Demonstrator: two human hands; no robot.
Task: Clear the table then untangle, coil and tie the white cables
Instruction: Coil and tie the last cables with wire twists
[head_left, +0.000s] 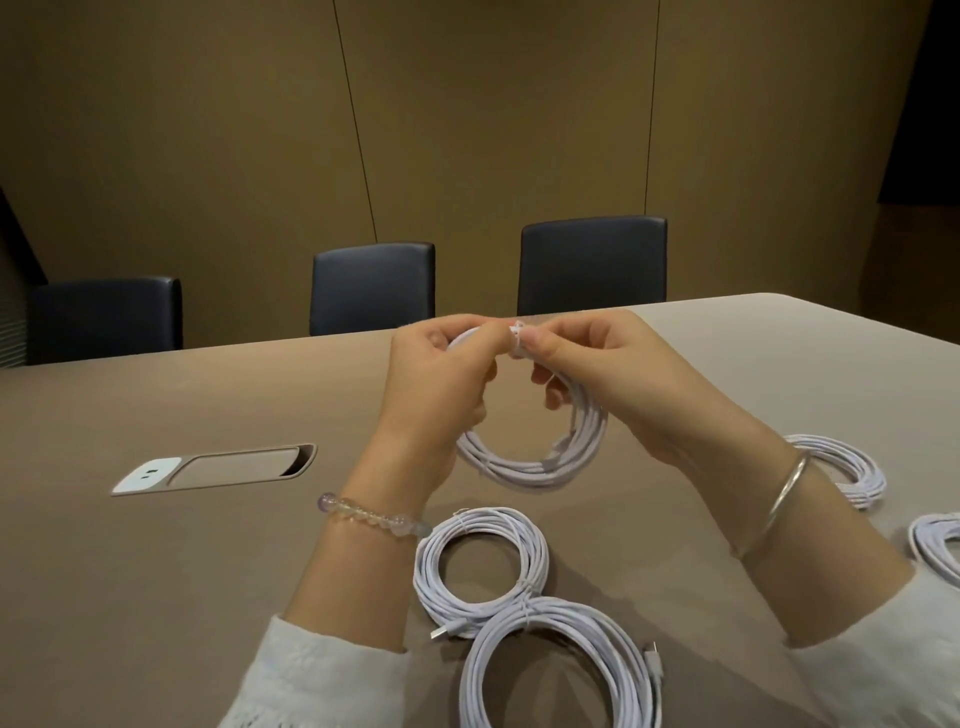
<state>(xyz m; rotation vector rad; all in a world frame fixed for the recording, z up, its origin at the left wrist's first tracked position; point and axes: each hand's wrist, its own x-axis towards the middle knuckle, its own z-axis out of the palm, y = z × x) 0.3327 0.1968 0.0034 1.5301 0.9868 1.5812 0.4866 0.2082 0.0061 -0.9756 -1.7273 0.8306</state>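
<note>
Basically mid-tie: the round white coiled cable (530, 457) is held up above the beige table top (182, 561), between the two hands, its lower arc hanging free just over the surface. Lifting it probably keeps the loops stacked and leaves room to work the tie around the bundle.

Left hand (441, 374): fingers curled round the top-left of the coil, thumb side pressed towards the centre, wrist bent up, beaded bracelet (371, 517) on it.

Right hand (597, 369): fingertips pinching a small white twist tie (517, 338) at the top of the coil, remaining fingers hooked through the loop. Silver bangle (789, 480) on that wrist.

Four finished white cable coils lie flat on the table: two touching near the body (483, 569) (561, 670), two off to the right (847, 467) (937, 551). The nearest ones show ties; the far ones are too small to tell. Parked aside, likely to keep done work out of the way.

Judgement: late in the task.
</note>
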